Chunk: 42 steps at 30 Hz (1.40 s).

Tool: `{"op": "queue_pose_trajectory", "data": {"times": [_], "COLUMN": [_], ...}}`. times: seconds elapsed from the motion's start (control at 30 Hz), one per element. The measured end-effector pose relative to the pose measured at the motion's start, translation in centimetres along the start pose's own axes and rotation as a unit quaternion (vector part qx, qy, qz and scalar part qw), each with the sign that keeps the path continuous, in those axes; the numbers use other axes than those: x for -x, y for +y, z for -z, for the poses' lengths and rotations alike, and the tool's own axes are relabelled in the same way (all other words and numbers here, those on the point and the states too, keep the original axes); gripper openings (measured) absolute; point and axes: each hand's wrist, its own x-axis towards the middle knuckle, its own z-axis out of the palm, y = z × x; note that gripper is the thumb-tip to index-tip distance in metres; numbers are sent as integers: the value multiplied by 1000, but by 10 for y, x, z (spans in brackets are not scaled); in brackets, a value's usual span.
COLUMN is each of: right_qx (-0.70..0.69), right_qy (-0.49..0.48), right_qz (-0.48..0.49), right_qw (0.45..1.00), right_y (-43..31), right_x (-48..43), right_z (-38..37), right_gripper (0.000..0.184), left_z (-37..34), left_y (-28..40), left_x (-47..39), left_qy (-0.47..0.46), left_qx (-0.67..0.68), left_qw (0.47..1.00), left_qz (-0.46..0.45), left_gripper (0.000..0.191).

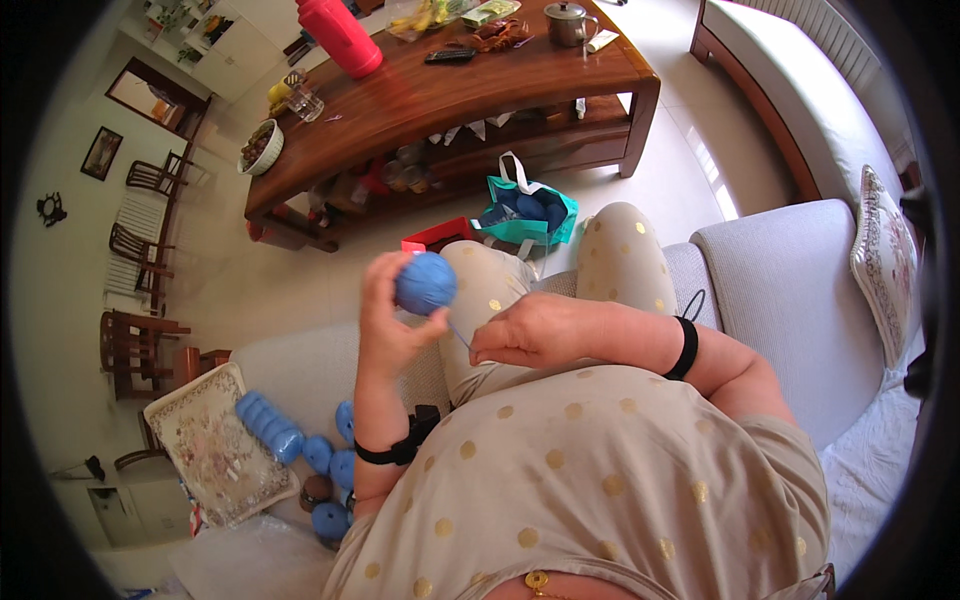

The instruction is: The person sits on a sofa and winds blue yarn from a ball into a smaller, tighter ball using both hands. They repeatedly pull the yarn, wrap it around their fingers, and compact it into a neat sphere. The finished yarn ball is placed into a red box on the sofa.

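A round ball of blue yarn point(425, 283) is held up in the fingers of my left hand point(390, 319), over my lap. From the ball a short taut strand of yarn point(460, 337) runs down to my right hand point(525, 334), whose thumb and fingers pinch it. Another thin strand rises from a teal bag point(566, 217) on the floor, which has white handles and holds dark blue yarn. Where this strand meets my right hand is hidden. My left hand looks slightly blurred.
Blue yarn balls point(318, 453) and a wrapped roll of blue yarn point(270, 426) lie on the sofa beside a patterned cushion point(217, 450). Ahead, a wooden coffee table point(450, 97) bears a red thermos point(341, 37), a metal mug point(568, 26) and a fruit bowl point(262, 150). A red box point(450, 234) adjoins the bag.
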Motion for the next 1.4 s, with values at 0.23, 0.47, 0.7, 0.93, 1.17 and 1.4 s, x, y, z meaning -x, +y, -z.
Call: {"op": "queue_pose_trajectory", "data": {"times": [0.23, 0.47, 0.7, 0.93, 1.17, 1.4], "right_qx": [-92, 17, -43, -79, 52, 21], "right_qy": [173, 44, 55, 90, 2, -8], "right_qz": [-53, 18, 21, 7, 53, 37], "right_qw": [979, 999, 997, 993, 997, 999], "right_y": [19, 16, 10, 37, 6, -5], "right_x": [-5, -5, -1, -17, -33, -56], "right_z": [15, -8, 13, 25, 32, 77], "right_gripper": [15, 14, 14, 14, 10, 10], "left_z": [-10, -3, -20, -2, 3, -8], "left_y": [16, 7, 12, 13, 16, 28], "left_x": [23, 14, 21, 10, -27, -16], "left_qy": [-277, -3, -220, -104, 66, -141], "left_qx": [326, 423, -79, 529, 61, 78], "left_qw": [903, 903, 972, 841, 994, 986], "left_qz": [51, 69, 22, 35, 56, 32], "left_gripper": [78, 80, 68, 89, 73, 68]}}
